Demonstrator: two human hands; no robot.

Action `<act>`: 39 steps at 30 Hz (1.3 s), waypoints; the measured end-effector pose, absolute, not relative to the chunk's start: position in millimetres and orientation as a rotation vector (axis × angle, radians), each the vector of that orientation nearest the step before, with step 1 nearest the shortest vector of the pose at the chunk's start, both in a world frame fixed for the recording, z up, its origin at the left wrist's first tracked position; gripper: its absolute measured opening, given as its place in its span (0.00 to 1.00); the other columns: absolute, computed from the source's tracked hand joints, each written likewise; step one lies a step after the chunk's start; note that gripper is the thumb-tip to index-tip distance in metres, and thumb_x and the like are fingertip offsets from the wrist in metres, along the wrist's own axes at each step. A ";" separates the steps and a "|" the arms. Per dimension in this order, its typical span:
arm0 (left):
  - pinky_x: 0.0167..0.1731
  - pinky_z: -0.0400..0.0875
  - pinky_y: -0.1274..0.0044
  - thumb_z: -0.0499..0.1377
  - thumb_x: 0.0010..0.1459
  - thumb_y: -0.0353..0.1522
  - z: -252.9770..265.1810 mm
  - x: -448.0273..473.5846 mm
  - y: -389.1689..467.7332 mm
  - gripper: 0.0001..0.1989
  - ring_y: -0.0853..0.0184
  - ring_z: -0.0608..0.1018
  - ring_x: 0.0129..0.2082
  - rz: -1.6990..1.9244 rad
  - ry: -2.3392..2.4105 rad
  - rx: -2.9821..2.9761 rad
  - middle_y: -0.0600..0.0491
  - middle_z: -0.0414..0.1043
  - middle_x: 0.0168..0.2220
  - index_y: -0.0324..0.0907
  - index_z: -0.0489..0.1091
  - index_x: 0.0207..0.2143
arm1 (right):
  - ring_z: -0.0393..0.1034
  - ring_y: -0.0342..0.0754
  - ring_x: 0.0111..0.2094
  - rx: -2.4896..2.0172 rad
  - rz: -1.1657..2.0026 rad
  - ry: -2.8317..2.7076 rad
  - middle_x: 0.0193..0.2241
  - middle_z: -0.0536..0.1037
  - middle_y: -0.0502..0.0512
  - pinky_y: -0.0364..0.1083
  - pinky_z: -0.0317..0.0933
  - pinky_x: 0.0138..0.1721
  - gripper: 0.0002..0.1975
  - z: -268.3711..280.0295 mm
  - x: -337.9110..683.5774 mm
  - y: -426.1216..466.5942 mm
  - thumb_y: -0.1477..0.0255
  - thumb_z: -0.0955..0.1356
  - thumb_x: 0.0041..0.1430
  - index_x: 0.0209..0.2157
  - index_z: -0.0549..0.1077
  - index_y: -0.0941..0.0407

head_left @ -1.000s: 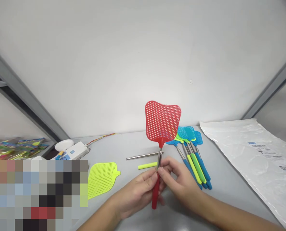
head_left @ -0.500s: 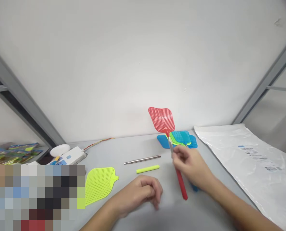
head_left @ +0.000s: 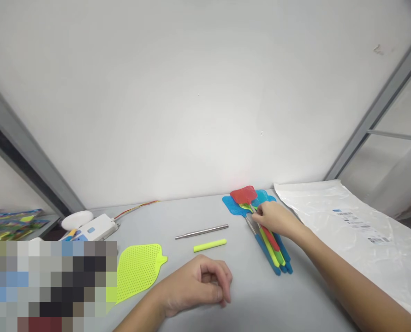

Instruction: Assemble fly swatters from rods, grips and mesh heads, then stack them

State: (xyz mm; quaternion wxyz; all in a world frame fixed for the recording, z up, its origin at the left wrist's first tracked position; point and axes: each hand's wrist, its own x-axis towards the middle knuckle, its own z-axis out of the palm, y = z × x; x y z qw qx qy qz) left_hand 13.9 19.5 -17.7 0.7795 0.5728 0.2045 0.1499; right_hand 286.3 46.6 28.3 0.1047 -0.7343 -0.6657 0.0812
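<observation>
My right hand (head_left: 276, 217) pinches the metal shaft of a red fly swatter (head_left: 244, 195) over a pile of other fly swatters. A blue swatter head (head_left: 233, 205) sticks out to the left of it, and another blue head shows behind. Blue and yellow-green handles (head_left: 267, 249) point toward me below the hand. My left hand (head_left: 203, 281) rests loosely curled, with nothing in it. Just beyond it lie a yellow-green handle tube (head_left: 210, 245) and a bare metal rod (head_left: 202, 231). To its left is a loose yellow-green swatter head (head_left: 141, 267).
A large white plastic bag (head_left: 333, 210) covers the right side of the table. At the left stand a white power strip (head_left: 99, 227) with wires and a white oval object (head_left: 77, 220). Colourful packets (head_left: 16, 219) lie further left. A blurred block hides the lower left corner.
My right hand has lowered the red swatter, which was held raised, onto the pile at the right. My left hand stays nearly in place, its fingers still curled.
</observation>
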 end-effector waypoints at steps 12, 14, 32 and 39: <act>0.25 0.60 0.81 0.66 0.43 0.25 -22.1 12.0 22.6 0.04 0.76 0.65 0.26 0.285 0.487 1.246 0.54 0.66 0.34 0.40 0.78 0.26 | 0.64 0.46 0.21 -2.232 0.133 -2.024 0.19 0.71 0.52 0.44 0.45 0.22 0.13 10.3 291.6 44.2 0.69 0.63 0.58 0.20 0.65 0.54; 0.26 0.61 0.81 0.67 0.44 0.25 -21.5 12.2 22.8 0.04 0.76 0.67 0.27 0.280 0.501 1.233 0.54 0.66 0.35 0.40 0.77 0.26 | 0.65 0.46 0.22 -2.247 0.096 -2.031 0.20 0.72 0.53 0.44 0.45 0.22 0.11 8.7 292.3 43.8 0.70 0.63 0.57 0.21 0.66 0.54; 0.36 0.66 0.75 0.67 0.54 0.35 -19.6 12.0 25.9 0.09 0.70 0.73 0.32 0.304 0.369 1.200 0.53 0.66 0.35 0.38 0.73 0.31 | 0.69 0.51 0.27 -2.172 -0.109 -2.234 0.24 0.75 0.53 0.46 0.46 0.26 0.12 3.0 288.5 33.4 0.61 0.65 0.58 0.27 0.66 0.54; 0.38 0.68 0.73 0.66 0.55 0.36 -21.5 11.3 25.6 0.10 0.69 0.72 0.34 0.330 0.333 1.190 0.52 0.66 0.35 0.38 0.74 0.33 | 0.69 0.51 0.26 -2.205 -0.192 -2.239 0.22 0.75 0.55 0.47 0.46 0.28 0.09 5.7 283.8 33.6 0.68 0.63 0.57 0.24 0.66 0.55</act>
